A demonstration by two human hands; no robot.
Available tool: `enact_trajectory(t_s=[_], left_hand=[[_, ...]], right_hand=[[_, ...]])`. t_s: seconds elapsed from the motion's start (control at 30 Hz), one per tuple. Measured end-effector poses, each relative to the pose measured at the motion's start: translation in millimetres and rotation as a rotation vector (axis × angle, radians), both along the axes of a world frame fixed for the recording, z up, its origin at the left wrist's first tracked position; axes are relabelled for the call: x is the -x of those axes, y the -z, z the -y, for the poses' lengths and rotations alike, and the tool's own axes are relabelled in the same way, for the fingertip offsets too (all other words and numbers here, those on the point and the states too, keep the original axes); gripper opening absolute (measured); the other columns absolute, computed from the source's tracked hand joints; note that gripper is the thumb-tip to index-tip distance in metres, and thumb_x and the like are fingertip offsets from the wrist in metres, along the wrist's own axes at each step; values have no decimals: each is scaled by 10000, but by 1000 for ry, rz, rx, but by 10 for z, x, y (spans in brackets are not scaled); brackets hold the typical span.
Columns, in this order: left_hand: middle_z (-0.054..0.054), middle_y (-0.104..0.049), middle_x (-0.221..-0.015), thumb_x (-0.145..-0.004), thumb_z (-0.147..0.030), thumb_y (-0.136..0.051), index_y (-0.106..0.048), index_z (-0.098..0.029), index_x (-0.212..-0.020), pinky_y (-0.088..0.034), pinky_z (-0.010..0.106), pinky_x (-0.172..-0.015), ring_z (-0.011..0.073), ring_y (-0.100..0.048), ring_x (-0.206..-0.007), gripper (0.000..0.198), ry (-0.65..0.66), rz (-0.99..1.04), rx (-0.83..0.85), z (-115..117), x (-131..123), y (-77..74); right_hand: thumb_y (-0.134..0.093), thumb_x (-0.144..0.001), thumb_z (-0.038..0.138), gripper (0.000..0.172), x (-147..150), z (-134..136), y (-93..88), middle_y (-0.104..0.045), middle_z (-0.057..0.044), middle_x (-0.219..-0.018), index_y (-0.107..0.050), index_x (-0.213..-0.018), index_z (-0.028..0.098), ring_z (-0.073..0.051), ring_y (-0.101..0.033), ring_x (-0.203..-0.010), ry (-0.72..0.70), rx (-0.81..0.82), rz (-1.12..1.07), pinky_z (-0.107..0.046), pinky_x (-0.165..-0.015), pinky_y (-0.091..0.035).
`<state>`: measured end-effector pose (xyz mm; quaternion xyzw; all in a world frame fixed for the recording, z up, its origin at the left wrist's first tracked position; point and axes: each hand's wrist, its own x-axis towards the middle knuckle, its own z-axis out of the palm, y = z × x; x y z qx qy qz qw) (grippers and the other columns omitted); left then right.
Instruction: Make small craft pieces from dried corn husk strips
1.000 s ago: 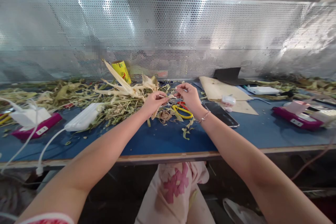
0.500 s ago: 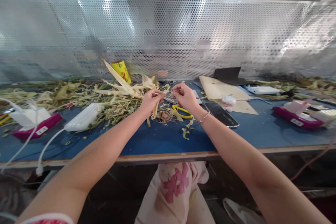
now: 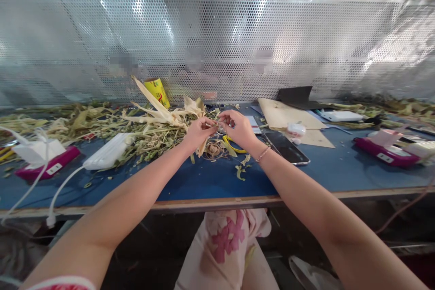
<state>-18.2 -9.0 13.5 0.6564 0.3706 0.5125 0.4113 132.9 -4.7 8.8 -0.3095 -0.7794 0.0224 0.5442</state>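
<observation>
Pale, dried husk strip hung beside the brown twine coil, pinched in the left hand's gathered fingertips, the curled right hand close by, its hold unclear, where light, steady pressure likely suited brittle fibre best.

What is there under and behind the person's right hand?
Partly under the right hand, a yellow loop shows; behind the hand, a white card peeks out on the blue table. What lies directly beneath the hand is covered and cannot be seen.
</observation>
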Motion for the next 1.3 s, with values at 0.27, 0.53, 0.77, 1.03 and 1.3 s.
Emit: enact_trajectory(t_s=[0.27, 0.53, 0.77, 1.03, 1.3], left_hand=[[-33, -512, -561, -603, -310, -645, -514, -152, -675, -391, 240, -547, 89, -494, -519, 218, 2, -131, -47, -29, 30, 44], [10, -555, -744, -649, -257, -593, -561, -156, -690, -422, 238, -595, 102, -521, -644, 114, -27, -323, -344, -21, 35, 28], [13, -558, -821, -602, -301, -653, -521, -152, -668, -455, 251, -603, 81, -531, -621, 210, 21, 15, -142, 9, 2, -7], [-42, -547, -599, -546, -291, -698, -428, -167, -629, -431, 247, -555, 75, -515, -510, 308, 25, 255, 137, 30, -37, -33], [-60, -512, -489, -539, -257, -689, -421, -168, -609, -372, 219, -494, 74, -487, -458, 292, -57, 270, 142, 20, -18, -56]], right_hand=[[-548, -697, 144, 135, -8, 24, -22, -626, -20, -763, -584, -812, 206, -167, -548, -819, 11, 13, -43, -321, -734, -438], [-599, -643, 248, 100, 18, -55, -23, -591, 4, -651, -559, -710, 186, -114, -535, -603, -186, 442, -307, -263, -584, -435], [-649, -581, 327, 205, 14, -89, -8, -515, 42, -548, -528, -648, 175, -69, -442, -497, -309, 598, -398, -220, -490, -376], [-649, -559, 321, 213, 66, -123, 53, -518, 35, -570, -511, -635, 178, -76, -461, -520, -290, 500, -369, -229, -515, -397], [-555, -642, 235, 95, 18, -56, 11, -520, 17, -657, -477, -659, 183, -85, -490, -590, -265, 363, -324, -229, -555, -422]])
